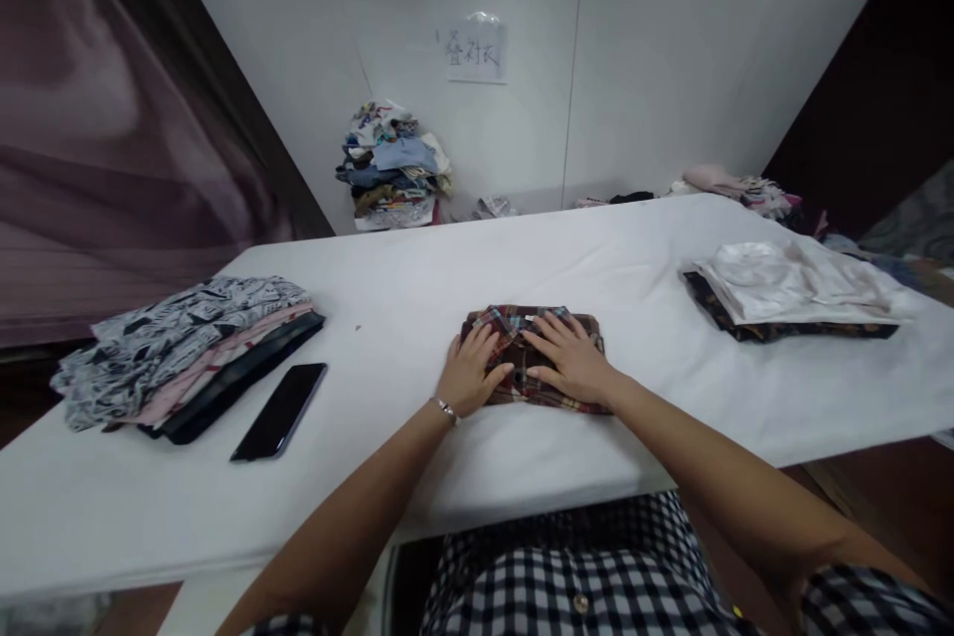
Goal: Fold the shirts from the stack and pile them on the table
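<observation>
While flat on the plaid shirt (533,358), both hands, table edge near.

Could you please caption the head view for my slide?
Both hands, left hand and right hand, press flat on a folded plaid shirt on the white table.

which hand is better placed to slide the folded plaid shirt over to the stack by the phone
Left, probably. The left hand lies flat on the plaid shirt on the side facing the stack; the right hand would cross over.

Red, brown and cream plaid folded shirt (533,358) on a white table (417,298).
Black phone (280,410); black-and-white printed garment (179,333) tops a pink and black stack; glossy white shirt (790,280) over dark fabric.
</observation>
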`<state>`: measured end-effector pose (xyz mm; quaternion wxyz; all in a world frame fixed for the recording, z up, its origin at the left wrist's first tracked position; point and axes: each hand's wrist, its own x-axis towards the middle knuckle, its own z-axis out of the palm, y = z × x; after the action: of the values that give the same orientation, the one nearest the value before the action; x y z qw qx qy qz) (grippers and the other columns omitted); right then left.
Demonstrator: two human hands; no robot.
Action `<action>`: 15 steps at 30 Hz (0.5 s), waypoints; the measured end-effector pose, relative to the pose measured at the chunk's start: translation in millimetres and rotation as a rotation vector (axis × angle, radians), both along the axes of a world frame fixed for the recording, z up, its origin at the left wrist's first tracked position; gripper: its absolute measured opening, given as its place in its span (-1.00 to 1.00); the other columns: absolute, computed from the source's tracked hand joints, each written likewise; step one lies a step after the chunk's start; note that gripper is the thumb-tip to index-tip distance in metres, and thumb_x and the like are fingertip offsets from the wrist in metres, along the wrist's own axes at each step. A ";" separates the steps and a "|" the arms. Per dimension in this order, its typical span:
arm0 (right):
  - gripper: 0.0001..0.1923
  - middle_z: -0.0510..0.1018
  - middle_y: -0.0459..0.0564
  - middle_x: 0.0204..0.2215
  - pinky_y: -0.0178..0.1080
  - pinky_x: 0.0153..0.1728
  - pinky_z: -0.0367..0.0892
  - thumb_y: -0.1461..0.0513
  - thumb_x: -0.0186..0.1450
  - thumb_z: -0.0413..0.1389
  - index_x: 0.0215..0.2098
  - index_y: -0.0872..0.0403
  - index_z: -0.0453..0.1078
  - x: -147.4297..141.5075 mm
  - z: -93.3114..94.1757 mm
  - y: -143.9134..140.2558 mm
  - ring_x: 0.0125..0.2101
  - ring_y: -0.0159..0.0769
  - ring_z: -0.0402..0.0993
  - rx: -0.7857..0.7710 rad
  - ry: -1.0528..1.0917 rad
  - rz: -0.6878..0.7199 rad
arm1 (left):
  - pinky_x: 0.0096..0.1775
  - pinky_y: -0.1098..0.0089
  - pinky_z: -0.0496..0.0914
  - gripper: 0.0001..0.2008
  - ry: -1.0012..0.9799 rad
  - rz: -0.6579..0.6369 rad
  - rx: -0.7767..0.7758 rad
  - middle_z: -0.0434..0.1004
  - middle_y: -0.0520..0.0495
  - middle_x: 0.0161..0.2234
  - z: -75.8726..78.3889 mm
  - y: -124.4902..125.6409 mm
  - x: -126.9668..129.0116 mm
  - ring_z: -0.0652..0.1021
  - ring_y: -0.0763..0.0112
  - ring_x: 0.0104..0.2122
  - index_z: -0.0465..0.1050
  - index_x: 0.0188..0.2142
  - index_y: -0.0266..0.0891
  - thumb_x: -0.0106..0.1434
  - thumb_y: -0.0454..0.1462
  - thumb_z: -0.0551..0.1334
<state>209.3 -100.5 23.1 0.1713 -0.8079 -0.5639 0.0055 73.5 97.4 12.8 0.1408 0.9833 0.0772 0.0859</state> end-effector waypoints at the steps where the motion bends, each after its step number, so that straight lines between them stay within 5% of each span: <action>1: -0.35 -0.06 -0.03 0.35 0.12 0.28 -0.32 -0.13 0.35 -0.13 0.33 -0.12 0.00 0.4 -5.5 0.2 0.33 -0.05 -0.24 -0.017 0.017 -0.014 | 0.25 -0.03 -0.06 -0.38 0.014 0.025 0.010 0.08 -0.21 0.30 -2.5 -1.2 1.1 0.07 0.14 0.30 0.13 0.27 -0.22 0.33 0.04 -0.01; 7: -0.38 0.00 -0.05 0.33 0.13 0.28 -0.30 -0.11 0.35 -0.11 0.31 -0.12 0.07 13.9 -16.7 -5.0 0.33 -0.11 -0.22 0.015 0.238 0.005 | 0.24 0.01 -0.01 -0.42 0.056 0.039 -0.116 0.08 -0.19 0.31 -14.4 4.4 4.1 0.08 0.17 0.30 0.18 0.23 -0.21 0.32 0.02 0.02; 11: -0.48 0.30 0.01 0.20 0.05 0.25 -0.02 -0.04 0.29 0.04 0.15 -0.05 0.32 -2.8 4.9 -30.7 0.24 -0.11 0.11 0.459 0.516 -0.169 | 0.18 0.13 0.18 -0.50 -0.164 0.253 -0.307 0.27 -0.23 0.21 -8.2 16.3 -1.1 0.29 0.19 0.20 0.28 0.15 -0.23 0.30 -0.06 0.07; 13: -0.60 0.52 0.07 -0.03 0.00 0.08 0.26 -0.02 0.24 0.11 -0.06 0.02 0.45 -28.2 11.1 -49.1 0.01 -0.11 0.41 0.688 0.804 -0.342 | 0.11 0.12 0.27 -0.48 -0.188 0.394 -0.392 0.37 -0.29 0.13 -2.5 19.0 -3.4 0.40 0.12 0.11 0.30 0.12 -0.27 0.23 -0.07 0.17; 15: -0.66 0.60 0.07 -0.28 -0.09 -0.20 0.44 0.00 0.21 0.16 -0.22 0.07 0.47 -60.3 11.4 -64.3 -0.30 -0.18 0.54 0.735 1.232 -0.441 | 0.02 0.12 0.34 -0.46 -0.130 0.462 -0.517 0.47 -0.29 0.03 4.3 18.8 -2.7 0.49 0.07 0.01 0.34 0.06 -0.27 0.14 -0.05 0.26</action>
<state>148.9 -164.8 34.5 0.7118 -0.6437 -0.1563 0.2335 70.8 116.1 17.1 0.3666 0.8641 0.3077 0.1556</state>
